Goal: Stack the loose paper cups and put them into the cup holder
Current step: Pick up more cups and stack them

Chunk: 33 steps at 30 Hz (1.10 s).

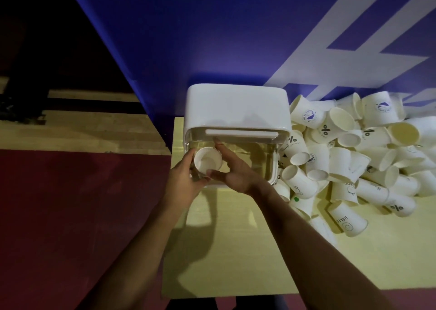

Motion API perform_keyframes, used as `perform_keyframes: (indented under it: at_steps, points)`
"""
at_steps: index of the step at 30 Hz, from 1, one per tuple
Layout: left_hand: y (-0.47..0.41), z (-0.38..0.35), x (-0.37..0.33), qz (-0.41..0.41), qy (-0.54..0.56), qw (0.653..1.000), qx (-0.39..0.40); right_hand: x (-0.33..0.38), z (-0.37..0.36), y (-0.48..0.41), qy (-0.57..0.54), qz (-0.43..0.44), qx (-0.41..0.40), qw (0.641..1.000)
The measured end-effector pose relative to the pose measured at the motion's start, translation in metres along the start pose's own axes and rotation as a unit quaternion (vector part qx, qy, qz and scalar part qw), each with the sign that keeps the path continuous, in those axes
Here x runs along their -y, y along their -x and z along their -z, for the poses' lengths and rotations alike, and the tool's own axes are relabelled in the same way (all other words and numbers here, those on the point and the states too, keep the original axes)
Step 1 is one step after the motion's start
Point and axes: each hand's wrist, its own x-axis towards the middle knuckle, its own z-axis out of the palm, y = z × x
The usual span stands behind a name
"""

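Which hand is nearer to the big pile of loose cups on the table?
Right. The right hand is at the cup holder opening, gripping the cup from the side facing the pile of loose cups. The left hand holds the cup's far side.

Two bare forearms, no sleeves, watch or rings; hands ungloved.
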Motion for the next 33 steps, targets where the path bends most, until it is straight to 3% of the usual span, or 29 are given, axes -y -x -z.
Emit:
perform_keyframes:
  at_steps: [5,8,15,21,30,33]
  points:
    - [0.036,0.002,-0.025,-0.002,-0.054,0.995,-0.083,-0.022,0.005,0.055,-0.009,-0.026,-0.128,0.991]
    - [0.053,-0.018,-0.043,-0.051,-0.119,0.983,-0.129,-0.046,0.018,0.098,-0.024,-0.047,-0.193,0.980]
    - [0.047,-0.108,-0.132,-0.180,-0.131,0.975,0.017,-0.098,0.069,0.195,-0.107,-0.123,-0.294,0.942]
    - [0.020,-0.218,-0.211,-0.226,-0.187,0.950,0.103,-0.145,0.119,0.263,-0.138,-0.153,-0.347,0.915]
    - [-0.027,-0.364,-0.306,-0.334,-0.275,0.898,0.073,-0.220,0.198,0.331,-0.171,-0.178,-0.354,0.902]
    - [-0.046,-0.404,-0.335,-0.328,-0.317,0.887,0.077,-0.241,0.227,0.342,-0.176,-0.179,-0.346,0.904]
